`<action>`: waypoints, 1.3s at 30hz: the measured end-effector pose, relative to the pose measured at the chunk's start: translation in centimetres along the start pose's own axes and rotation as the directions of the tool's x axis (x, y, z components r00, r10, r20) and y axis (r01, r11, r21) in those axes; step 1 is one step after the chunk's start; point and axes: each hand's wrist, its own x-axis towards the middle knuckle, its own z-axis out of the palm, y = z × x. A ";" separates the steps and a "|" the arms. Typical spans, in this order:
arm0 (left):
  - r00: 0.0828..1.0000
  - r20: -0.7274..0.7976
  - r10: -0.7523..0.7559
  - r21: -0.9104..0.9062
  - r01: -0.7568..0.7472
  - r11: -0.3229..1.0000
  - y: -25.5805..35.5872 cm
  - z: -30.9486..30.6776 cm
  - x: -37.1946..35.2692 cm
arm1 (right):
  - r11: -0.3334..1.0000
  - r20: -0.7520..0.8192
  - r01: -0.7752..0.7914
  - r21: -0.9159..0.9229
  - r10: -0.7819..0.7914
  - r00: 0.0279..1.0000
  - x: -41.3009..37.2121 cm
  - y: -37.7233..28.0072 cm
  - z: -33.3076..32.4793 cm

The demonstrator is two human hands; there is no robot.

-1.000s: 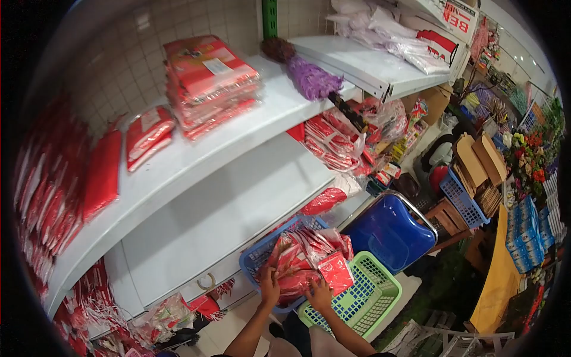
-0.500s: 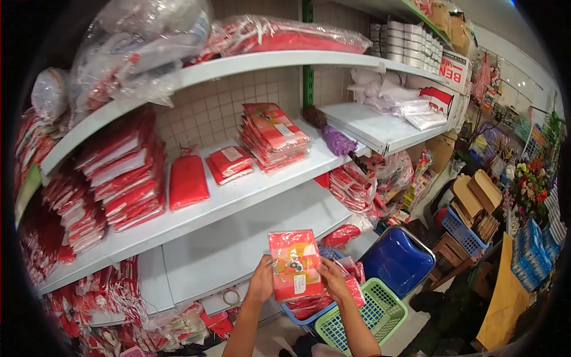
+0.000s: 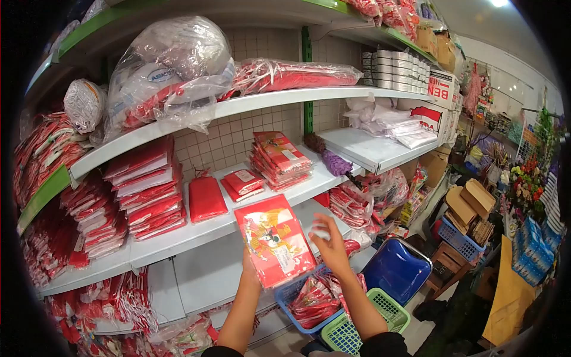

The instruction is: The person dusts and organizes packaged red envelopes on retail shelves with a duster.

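A red plastic-wrapped packet point(image 3: 275, 241) with a printed picture and a white label is held up in front of the shelf. My left hand point(image 3: 250, 269) grips its lower left edge, the fingers mostly hidden behind it. Just right of the packet, my right hand point(image 3: 328, 239) is raised with its fingers apart and curved, not touching the packet. Beyond it on the middle shelf point(image 3: 205, 235) stand a stack of similar packets point(image 3: 279, 160), a small red pile point(image 3: 242, 183) and a flat red packet point(image 3: 206, 199).
Below the hands are a blue basket point(image 3: 291, 309) of red packets and a green basket point(image 3: 386, 303). A blue lidded bin point(image 3: 397, 269) stands to their right. Tall red stacks point(image 3: 148, 190) fill the shelf's left. Overhead, the upper shelf point(image 3: 267, 98) carries a large clear bag point(image 3: 172, 71).
My right hand has let go of the packet and opened beside it. The packet has risen, tilted and come closer to the camera in my left hand. The view has shifted upward.
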 end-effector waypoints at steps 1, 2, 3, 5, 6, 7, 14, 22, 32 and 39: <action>0.999 0.039 0.027 -0.002 -0.027 1.000 0.3 0.5 0.3 | 0.978 -0.033 0.112 -0.178 -0.120 0.992 1.1 -0.5 -0.5; 0.998 0.059 0.033 -0.010 -0.032 0.999 0.5 0.2 1.1 | 0.935 -0.057 0.215 -0.283 -0.240 0.969 2.7 -1.2 -1.2; 0.999 0.034 0.025 -0.024 -0.024 0.999 0.5 0.6 1.5 | 0.870 -0.060 0.278 -0.407 -0.330 0.942 4.8 -1.1 -2.1; 1.000 -0.018 0.014 -0.053 -0.015 0.998 0.5 1.5 2.1 | 0.789 -0.071 0.304 -0.534 -0.401 0.913 9.2 -0.4 -3.5; 1.000 0.000 0.006 -0.060 -0.006 0.998 0.4 1.4 2.6 | 0.697 -0.065 0.285 -0.658 -0.429 0.901 11.5 0.7 -4.4; 1.000 0.018 -0.002 -0.066 0.003 0.998 0.2 1.1 3.3 | 0.601 -0.060 0.226 -0.767 -0.418 0.907 13.5 1.9 -5.3; 1.000 0.012 -0.020 -0.024 0.021 1.000 -0.7 2.6 5.4 | 0.301 -0.014 -0.007 -0.953 -0.019 1.000 20.2 9.1 -9.7; 1.000 -0.016 -0.021 -0.041 0.020 0.999 -0.4 0.3 4.9 | 0.908 -0.215 -0.203 -0.366 0.129 0.968 15.7 14.0 -8.8; 0.963 0.265 0.048 -0.092 -0.024 0.995 -0.6 -4.4 1.2 | 0.853 0.192 -0.129 -0.506 0.257 0.947 -10.8 4.4 -1.8; 0.998 0.025 0.059 -0.064 -0.057 0.996 -4.0 -5.3 -2.1 | 0.813 -0.032 -0.294 -0.502 0.322 0.946 -17.2 3.5 -1.0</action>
